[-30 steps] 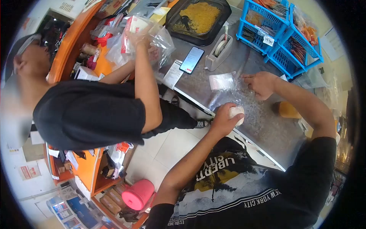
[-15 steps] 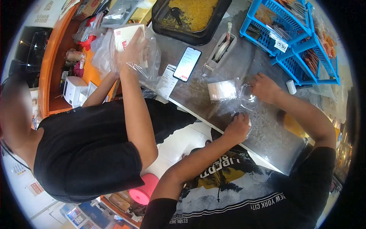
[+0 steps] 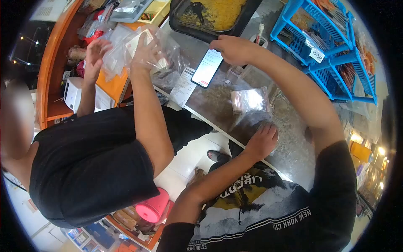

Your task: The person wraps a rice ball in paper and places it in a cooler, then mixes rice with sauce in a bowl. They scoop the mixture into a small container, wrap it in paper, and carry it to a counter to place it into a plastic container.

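Since the preceding frame, the right hand (image 3: 236,50) has left the clear plastic lid (image 3: 282,105) and crossed forward to the tape dispenser (image 3: 235,74), where its fingertips overlap the upper end of the phone (image 3: 206,71). Whether that hand grasps anything cannot be told, as it covers much of the dispenser. Left hand (image 3: 261,142) is curled downward over a clear container (image 3: 266,123) near the front edge of the counter (image 3: 294,140); the undersides of its fingers are hidden, so a firm grip cannot be confirmed.

Hazards, as judged: the phone could be nudged or pushed askew by a careless sweep of the right hand. The container could go over the edge if the left hand slackened or was bumped. The lid, apparently light, could be dragged by a lowered right forearm.

Condition: the container shows only a thin transparent rim, and its contents cannot be verified. The lid is transparent, with a ribbed border, and lies just beside the wrapped white packet (image 3: 249,100), which is flat, glossy and seemingly intact.
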Action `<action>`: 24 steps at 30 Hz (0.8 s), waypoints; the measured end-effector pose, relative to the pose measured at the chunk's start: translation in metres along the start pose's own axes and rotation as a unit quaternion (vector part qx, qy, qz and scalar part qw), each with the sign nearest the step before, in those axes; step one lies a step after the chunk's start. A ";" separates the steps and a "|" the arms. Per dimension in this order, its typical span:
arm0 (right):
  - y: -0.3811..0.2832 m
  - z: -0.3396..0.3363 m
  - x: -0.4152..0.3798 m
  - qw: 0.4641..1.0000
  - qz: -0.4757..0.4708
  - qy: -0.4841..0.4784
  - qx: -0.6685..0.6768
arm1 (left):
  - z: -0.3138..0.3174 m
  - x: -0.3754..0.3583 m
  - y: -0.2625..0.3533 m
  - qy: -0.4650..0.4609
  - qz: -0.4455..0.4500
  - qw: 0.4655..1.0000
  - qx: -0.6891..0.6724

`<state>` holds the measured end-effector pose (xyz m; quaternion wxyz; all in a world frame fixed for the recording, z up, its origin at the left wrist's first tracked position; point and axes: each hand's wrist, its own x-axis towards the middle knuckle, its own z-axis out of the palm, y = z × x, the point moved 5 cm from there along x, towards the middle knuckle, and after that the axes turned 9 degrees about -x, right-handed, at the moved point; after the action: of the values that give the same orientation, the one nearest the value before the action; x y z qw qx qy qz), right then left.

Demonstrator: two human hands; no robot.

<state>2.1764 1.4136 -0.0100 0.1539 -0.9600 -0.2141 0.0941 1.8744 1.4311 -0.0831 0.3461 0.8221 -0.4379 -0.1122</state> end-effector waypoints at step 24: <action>-0.052 -0.076 0.032 0.890 -0.223 0.211 0.337 | -0.019 -0.018 -0.025 -0.013 -0.114 0.991 -0.062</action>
<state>2.2041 1.4527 0.0751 0.5262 -0.7751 -0.3404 -0.0806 1.8890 1.4637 -0.0874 0.3758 0.8420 -0.3380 -0.1885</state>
